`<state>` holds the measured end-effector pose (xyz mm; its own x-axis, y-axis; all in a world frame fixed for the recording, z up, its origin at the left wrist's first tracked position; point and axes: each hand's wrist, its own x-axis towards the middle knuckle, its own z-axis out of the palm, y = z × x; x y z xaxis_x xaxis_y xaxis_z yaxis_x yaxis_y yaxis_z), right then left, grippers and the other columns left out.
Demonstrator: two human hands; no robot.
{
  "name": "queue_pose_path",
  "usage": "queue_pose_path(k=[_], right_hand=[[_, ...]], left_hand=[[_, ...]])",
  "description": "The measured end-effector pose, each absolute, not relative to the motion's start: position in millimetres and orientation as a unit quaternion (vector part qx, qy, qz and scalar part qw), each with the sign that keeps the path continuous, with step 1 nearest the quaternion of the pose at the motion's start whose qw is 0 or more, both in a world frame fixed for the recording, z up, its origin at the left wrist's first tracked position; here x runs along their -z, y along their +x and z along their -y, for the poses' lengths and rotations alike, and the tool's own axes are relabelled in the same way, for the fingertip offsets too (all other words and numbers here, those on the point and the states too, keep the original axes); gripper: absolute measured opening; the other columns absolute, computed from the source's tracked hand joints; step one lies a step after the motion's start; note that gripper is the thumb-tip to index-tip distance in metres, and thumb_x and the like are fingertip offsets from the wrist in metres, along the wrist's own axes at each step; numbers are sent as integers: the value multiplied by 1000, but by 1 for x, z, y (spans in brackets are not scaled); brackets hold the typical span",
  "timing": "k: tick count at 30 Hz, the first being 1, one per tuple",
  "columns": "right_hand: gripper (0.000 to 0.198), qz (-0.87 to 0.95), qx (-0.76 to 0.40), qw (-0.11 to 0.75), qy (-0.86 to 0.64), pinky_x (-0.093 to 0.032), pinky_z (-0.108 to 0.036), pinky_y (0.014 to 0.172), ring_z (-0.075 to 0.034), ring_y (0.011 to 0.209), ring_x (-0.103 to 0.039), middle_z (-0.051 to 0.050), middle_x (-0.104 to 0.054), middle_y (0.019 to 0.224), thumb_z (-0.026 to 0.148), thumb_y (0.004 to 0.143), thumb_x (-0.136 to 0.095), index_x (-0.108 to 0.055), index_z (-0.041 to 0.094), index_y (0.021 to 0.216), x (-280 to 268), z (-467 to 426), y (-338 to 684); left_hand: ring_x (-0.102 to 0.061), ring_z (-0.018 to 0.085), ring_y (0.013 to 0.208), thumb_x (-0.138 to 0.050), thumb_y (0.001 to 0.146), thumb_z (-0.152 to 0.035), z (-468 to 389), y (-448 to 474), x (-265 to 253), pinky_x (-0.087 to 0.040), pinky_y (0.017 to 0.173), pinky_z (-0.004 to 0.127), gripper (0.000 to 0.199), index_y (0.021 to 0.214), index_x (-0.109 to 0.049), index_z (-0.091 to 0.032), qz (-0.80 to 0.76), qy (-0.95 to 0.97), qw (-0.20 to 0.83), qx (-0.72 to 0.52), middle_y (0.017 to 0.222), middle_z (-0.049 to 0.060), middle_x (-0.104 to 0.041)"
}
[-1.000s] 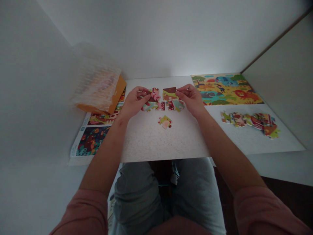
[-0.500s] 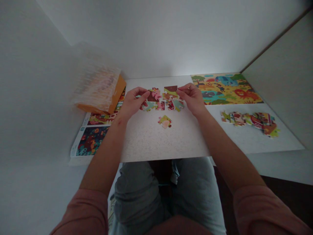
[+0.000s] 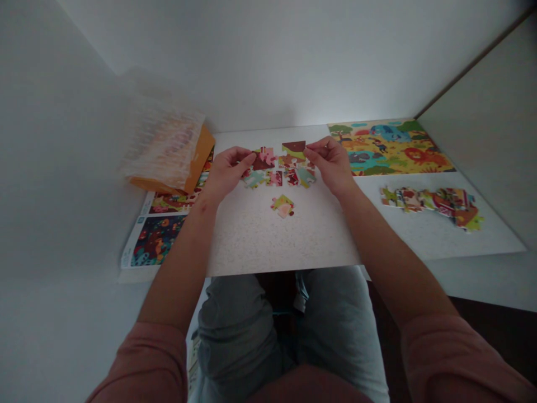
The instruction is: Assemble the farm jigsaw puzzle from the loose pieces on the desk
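Note:
My left hand (image 3: 229, 170) is closed, thumb and fingers pinching the left edge of a pink and dark-red jigsaw puzzle piece (image 3: 264, 159). My right hand (image 3: 331, 162) pinches the right edge of a brown and green jigsaw puzzle piece (image 3: 293, 149). The two held pieces are side by side, with a narrow gap at the top. Just below them are a pale green and pink puzzle section (image 3: 274, 178) on the left and a red and pale green section (image 3: 298, 177) on the right. Nearer me lies a loose green and peach piece (image 3: 283, 206).
A colourful animal picture sheet (image 3: 388, 146) lies at the back right. In front of it is a pile of puzzle pieces (image 3: 436, 206). On the left, an orange box with bubble wrap (image 3: 168, 148) rests over picture sheets (image 3: 157, 240). The white table (image 3: 285, 246) ends before my knees.
The right-hand piece has shifted slightly away from me, and more of the section below it shows. Both hands keep their pinch. The whole view has tilted a little.

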<state>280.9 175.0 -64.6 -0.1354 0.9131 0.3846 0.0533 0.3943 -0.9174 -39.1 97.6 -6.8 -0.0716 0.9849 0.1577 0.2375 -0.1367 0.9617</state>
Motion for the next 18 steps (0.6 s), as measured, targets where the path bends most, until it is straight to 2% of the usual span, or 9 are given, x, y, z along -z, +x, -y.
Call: queue_pose_path(k=[5, 11, 18], right_hand=[[68, 632, -399, 544, -382, -66, -46, 74, -26, 87, -74, -3, -79, 99, 92, 87, -107, -71, 36, 103, 62, -174, 280], [83, 630, -397, 535, -399, -60, -48, 74, -30, 88, -70, -3, -72, 96, 107, 78, -100, -61, 38, 101, 54, -169, 274], [76, 638, -386, 527, -407, -56, -47, 72, -27, 82, -62, -2, -67, 96, 102, 85, -95, -60, 38, 106, 60, -178, 279]], left_hand=[[-63, 16, 65, -99, 107, -54, -99, -42, 11, -46, 56, 29, 33, 101, -80, -28, -542, 564, 372, -500, 84, 3, -82], [-66, 17, 67, -101, 107, -55, -100, -42, 12, -48, 55, 29, 34, 101, -80, -28, -539, 561, 372, -506, 87, 3, -86], [-72, 17, 69, -101, 111, -54, -100, -42, 11, -53, 58, 31, 34, 103, -79, -28, -545, 561, 372, -499, 91, 3, -87]])
